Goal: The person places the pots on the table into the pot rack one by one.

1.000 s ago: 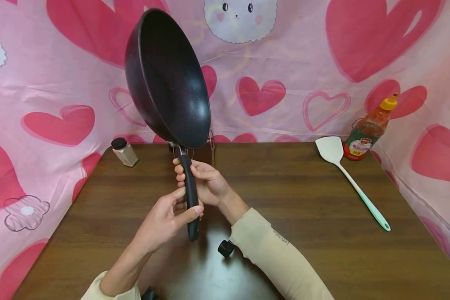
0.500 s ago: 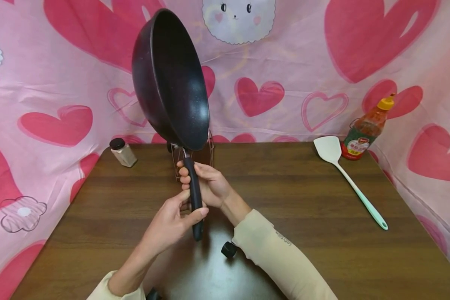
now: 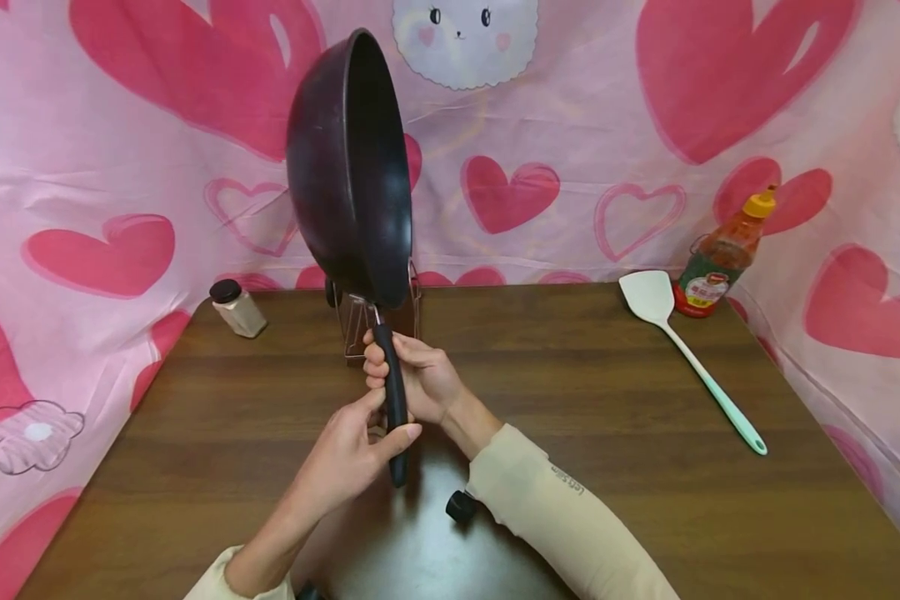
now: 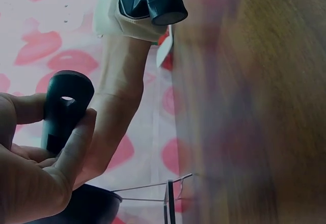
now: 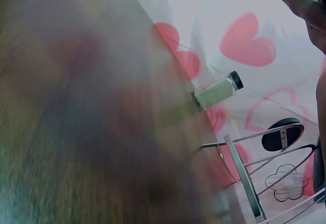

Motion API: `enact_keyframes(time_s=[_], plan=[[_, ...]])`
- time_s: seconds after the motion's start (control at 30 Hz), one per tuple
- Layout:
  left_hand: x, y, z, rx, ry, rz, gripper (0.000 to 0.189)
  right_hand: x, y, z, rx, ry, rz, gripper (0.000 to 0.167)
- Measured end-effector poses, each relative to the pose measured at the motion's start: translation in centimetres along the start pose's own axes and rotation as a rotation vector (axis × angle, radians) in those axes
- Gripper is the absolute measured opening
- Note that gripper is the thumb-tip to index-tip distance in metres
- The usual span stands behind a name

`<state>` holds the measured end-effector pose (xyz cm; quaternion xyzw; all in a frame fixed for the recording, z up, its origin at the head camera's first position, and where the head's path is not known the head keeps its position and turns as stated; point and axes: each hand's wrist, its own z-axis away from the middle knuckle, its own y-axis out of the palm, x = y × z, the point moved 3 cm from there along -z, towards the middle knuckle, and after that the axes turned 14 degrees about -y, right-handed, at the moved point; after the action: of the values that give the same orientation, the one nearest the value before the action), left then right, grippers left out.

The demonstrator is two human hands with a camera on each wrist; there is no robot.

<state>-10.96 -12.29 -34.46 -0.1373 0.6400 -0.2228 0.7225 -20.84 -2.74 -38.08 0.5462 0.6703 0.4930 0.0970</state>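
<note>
A dark wok (image 3: 322, 175) is held up over the table, its bowl on top and its black handle (image 3: 395, 392) pointing down. The opening faces right, so mostly the rounded outside shows. My right hand (image 3: 429, 377) grips the upper handle just under the bowl. Lower down, my left hand (image 3: 345, 454) pinches the handle between thumb and fingers. In the left wrist view, the handle's end (image 4: 63, 107) with its hanging hole sits between the left thumb and fingers. Behind the wok stands a wire rack (image 3: 354, 337), partly hidden by bowl and hands.
A shaker jar with a black lid (image 3: 240, 312) stands at the back left. At the right lies a white and mint spatula (image 3: 682, 350), its head beside a red sauce bottle (image 3: 712, 267). Pink heart-patterned cloth (image 3: 510, 196) hangs around the wooden table (image 3: 570, 375).
The wok has swung rightward and turned on its handle, so its opening looks narrower. More of the wire rack shows below it. Both hands keep their hold; the head view has shifted slightly.
</note>
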Motion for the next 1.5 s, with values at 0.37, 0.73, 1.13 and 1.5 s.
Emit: enact_keyframes(time_s=[0.37,0.73,1.13,1.5], plan=[[0.1,0.5,-0.2,-0.036,0.02,-0.052,0.016,0.0,-0.4,0.2,-0.047,0.008,0.006,0.031],[0.5,1.0,-0.5,-0.033,0.022,-0.096,0.021,0.2,-1.1,1.0,-0.079,0.007,0.031,0.03],[1.0,1.3,-0.8,-0.012,0.002,-0.104,0.024,0.2,-1.7,1.4,-0.102,0.025,0.023,0.03],[1.7,1.8,-1.2,0.011,-0.033,-0.112,0.021,-0.1,-2.9,2.1,-0.135,0.048,0.029,0.031]])
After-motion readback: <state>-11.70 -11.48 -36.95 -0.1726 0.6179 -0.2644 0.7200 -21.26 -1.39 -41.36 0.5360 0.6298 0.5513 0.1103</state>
